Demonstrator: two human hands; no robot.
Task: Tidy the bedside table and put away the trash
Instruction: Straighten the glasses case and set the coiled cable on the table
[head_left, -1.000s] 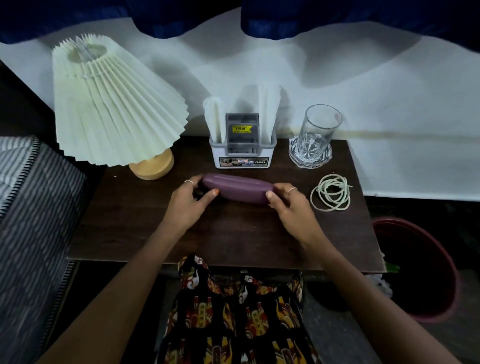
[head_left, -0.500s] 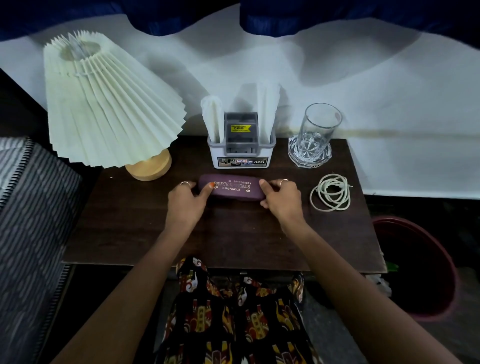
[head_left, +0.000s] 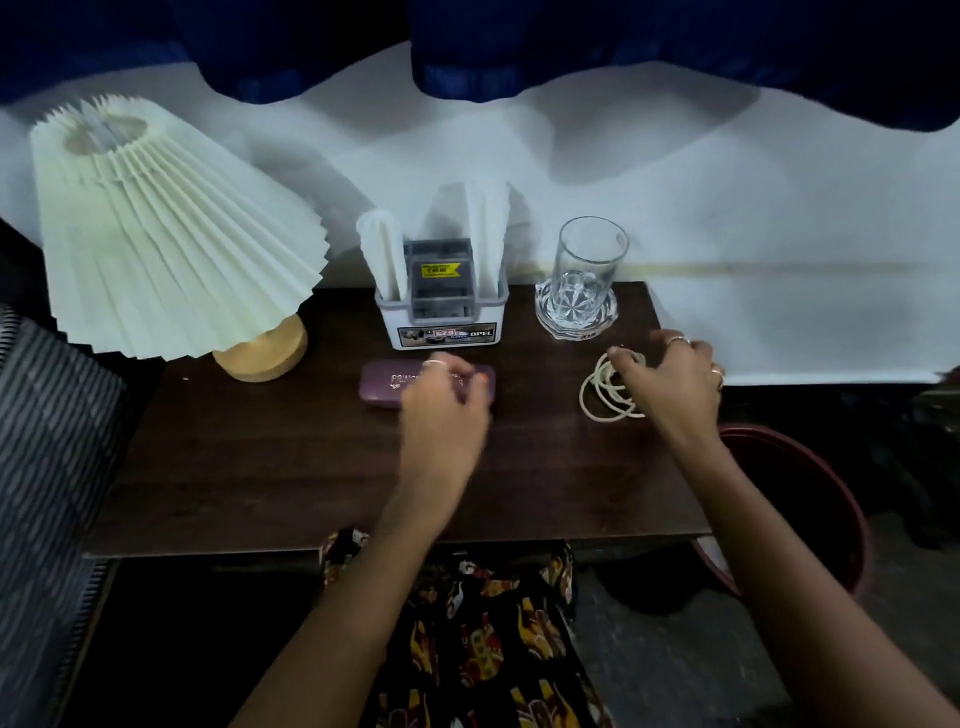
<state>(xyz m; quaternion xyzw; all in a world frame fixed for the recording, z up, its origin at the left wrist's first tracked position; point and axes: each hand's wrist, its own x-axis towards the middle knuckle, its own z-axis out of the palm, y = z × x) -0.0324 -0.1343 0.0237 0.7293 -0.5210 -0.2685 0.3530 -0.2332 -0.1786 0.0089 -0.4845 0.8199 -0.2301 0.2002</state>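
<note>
Head view, dim and partly smeared: the left hand (head_left: 441, 402) is motion-blurred over the purple case (head_left: 384, 385), hiding its right half; whether its loosely curled fingers touch the case cannot be told. Lettering on the case is unreadable. The right hand (head_left: 670, 379), fingers spread, hovers at the coiled cord (head_left: 602, 389), covering its right side. Beyond it a red bin (head_left: 810, 499) sits partly behind the surface (head_left: 260, 467) edge.

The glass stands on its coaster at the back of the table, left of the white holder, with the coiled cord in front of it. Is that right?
Not quite. The head view shows the glass on its coaster at the back of the table, but right of the white holder, not left. The coiled cord does lie in front of it.
</note>
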